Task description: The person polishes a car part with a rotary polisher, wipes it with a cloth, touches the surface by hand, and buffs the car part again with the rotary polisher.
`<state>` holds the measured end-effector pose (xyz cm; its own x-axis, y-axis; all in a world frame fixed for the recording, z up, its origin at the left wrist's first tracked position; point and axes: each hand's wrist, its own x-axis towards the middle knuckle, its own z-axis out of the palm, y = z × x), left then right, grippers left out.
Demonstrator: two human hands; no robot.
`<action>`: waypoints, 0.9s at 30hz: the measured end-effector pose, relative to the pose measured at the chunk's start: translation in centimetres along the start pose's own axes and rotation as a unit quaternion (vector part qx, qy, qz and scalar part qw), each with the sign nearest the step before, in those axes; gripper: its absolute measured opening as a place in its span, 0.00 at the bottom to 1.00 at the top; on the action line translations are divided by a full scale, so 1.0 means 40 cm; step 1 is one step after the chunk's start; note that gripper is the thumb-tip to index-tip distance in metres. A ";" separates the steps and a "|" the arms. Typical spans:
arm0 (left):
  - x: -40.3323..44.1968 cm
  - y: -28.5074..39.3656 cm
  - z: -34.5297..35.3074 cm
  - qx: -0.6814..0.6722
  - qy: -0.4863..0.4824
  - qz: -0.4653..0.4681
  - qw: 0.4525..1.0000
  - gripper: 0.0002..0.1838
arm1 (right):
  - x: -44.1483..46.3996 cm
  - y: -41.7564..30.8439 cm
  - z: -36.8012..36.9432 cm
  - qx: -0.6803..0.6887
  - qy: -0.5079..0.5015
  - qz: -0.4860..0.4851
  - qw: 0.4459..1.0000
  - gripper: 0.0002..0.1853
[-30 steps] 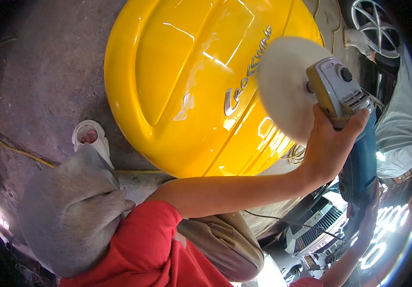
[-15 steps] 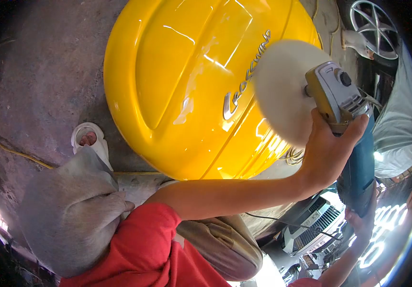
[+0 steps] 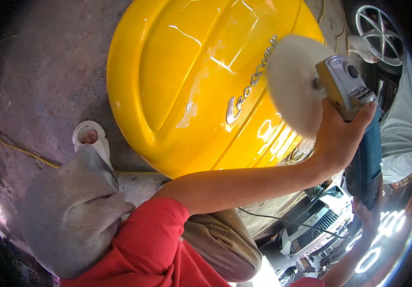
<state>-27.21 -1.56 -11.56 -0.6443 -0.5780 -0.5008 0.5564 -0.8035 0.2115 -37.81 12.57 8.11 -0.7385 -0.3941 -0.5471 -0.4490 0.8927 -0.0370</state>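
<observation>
A glossy yellow cover [image 3: 167, 71] carries silver "Crosswind" lettering [image 3: 251, 86]. Over its right side is a round white pad [image 3: 294, 86], blurred by motion, mounted on a power polisher [image 3: 342, 83] with a grey head and a dark teal body. My left hand [image 3: 344, 129] grips the polisher just behind its head, thumb and fingers on either side. Farther back, my right hand [image 3: 369, 213] is wrapped round the rear end of the body, partly hidden by it. Whether the pad presses on the cover cannot be made out exactly.
A yellow cord [image 3: 28, 153] runs along the floor, and a dark cable [image 3: 287, 220] hangs below my left arm. A spoked wheel [image 3: 379, 36] and another person's foot [image 3: 361, 48] are at the upper right. Vehicles with a grille [image 3: 316, 229] stand at the lower right.
The polisher and my two hands have shifted slightly right and up. The cover also sits a little farther right in the view. Both hands have kept their hold.
</observation>
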 end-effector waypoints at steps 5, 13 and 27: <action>-0.042 -0.023 -0.007 0.019 0.000 -0.029 0.999 0.39 | -0.025 0.001 0.003 0.003 0.015 -0.010 1.000 0.63; -0.090 -0.041 -0.020 -0.002 -0.007 -0.026 1.000 0.40 | -0.043 -0.008 0.030 0.003 0.033 -0.026 0.999 0.62; -0.012 0.003 -0.005 -0.009 -0.007 -0.003 1.000 0.38 | 0.022 -0.028 0.000 -0.010 0.060 -0.032 0.998 0.61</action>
<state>-26.74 -1.38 -11.46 -0.6543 -0.5758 -0.4902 0.5626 -0.8038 0.1932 -37.95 11.24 7.66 -0.7621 -0.4751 -0.4399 -0.5069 0.8605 -0.0510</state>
